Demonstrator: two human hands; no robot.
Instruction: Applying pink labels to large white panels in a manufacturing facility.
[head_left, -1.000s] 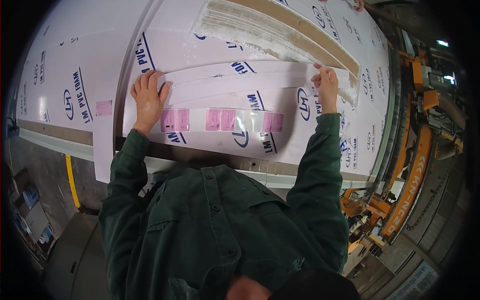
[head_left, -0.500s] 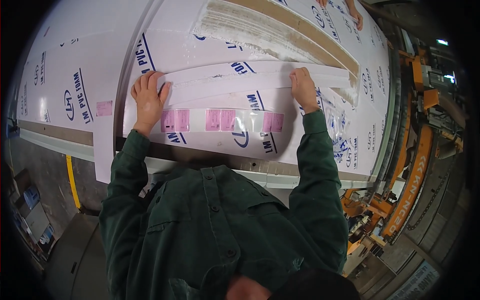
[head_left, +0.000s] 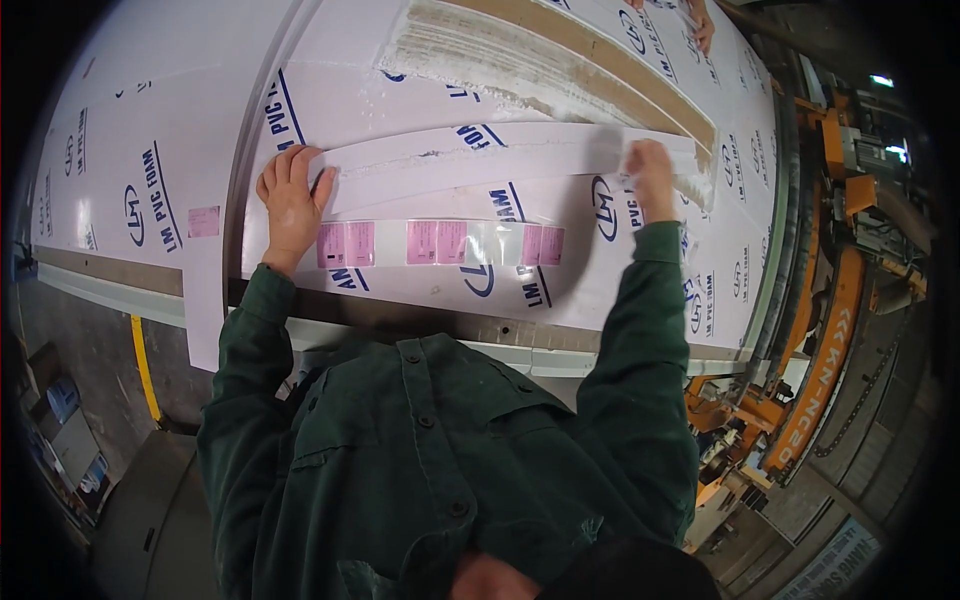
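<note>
A long white strip [head_left: 480,155] lies across the printed foam board, with a rough line along its middle. My left hand [head_left: 292,205] grips its left end, thumb at the near edge and fingers curled over. Over the strip's right part is my right hand [head_left: 652,180], closed and slightly blurred; what its fingers hold, if anything, I cannot make out. Closer to me lies a clear band with pink labels [head_left: 437,241] on the board.
Beyond the strip is a brown-edged panel [head_left: 560,75] with whitish residue. A loose pink label [head_left: 204,222] sits on the left board. Another person's hand [head_left: 703,28] shows at the far right. Orange machinery [head_left: 820,360] stands right of the table.
My right hand has moved right along the strip, toward its right end. My left hand stays at the left end.
</note>
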